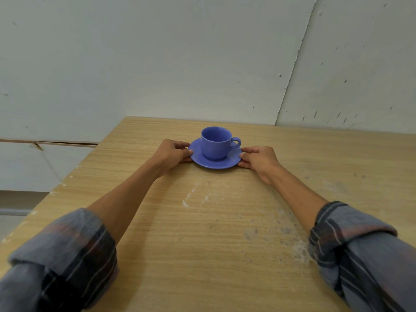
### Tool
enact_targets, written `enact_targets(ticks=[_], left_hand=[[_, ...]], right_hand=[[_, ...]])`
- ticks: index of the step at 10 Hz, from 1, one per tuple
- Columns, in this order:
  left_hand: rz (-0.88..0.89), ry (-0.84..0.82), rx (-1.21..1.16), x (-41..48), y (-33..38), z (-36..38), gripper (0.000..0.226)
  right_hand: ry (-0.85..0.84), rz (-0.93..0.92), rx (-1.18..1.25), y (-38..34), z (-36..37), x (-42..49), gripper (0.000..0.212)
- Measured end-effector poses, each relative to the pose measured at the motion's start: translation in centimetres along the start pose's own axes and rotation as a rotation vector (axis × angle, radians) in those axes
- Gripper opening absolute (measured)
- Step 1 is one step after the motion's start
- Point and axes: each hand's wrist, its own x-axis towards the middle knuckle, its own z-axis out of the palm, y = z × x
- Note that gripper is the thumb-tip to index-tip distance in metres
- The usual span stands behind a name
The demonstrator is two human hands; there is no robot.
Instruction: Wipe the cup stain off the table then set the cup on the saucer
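A blue cup (pixel 215 143) stands upright on a matching blue saucer (pixel 234 159), handle pointing right, near the far edge of the wooden table (pixel 180 244). My left hand (pixel 172 155) grips the saucer's left rim with its fingertips. My right hand (pixel 258 162) grips the right rim the same way. Both arms reach forward with rolled plaid sleeves. No cloth is in view. Pale whitish smears (pixel 195 195) mark the tabletop in front of the saucer.
A white wall (pixel 202 64) rises directly behind the table's far edge. The table's left edge (pixel 67 179) runs diagonally, with the floor and a baseboard beyond it. More worn pale patches (pixel 292 242) lie at the right near my forearm.
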Motion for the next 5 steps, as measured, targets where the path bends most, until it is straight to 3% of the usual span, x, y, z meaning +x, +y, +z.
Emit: enact_targets(ticks=[3,4,5], left_hand=[[-0.009,-0.015,-0.009,-0.1,0.2,-0.2,0.04],[0.033,-0.012,0.1,-0.1,0.8,-0.3,0.034],[0.032,-0.01,0.353,-0.3,2.8,-1.0,0.023]], right_hand=[[0.006,0.022,-0.028,-0.2,-0.2,0.1,0.032],[0.037,0.009,-0.198,-1.0,-0.8,-0.2,0.025],[0.089,-0.087,-0.412,-3.1,-1.6,-1.0,0.022]])
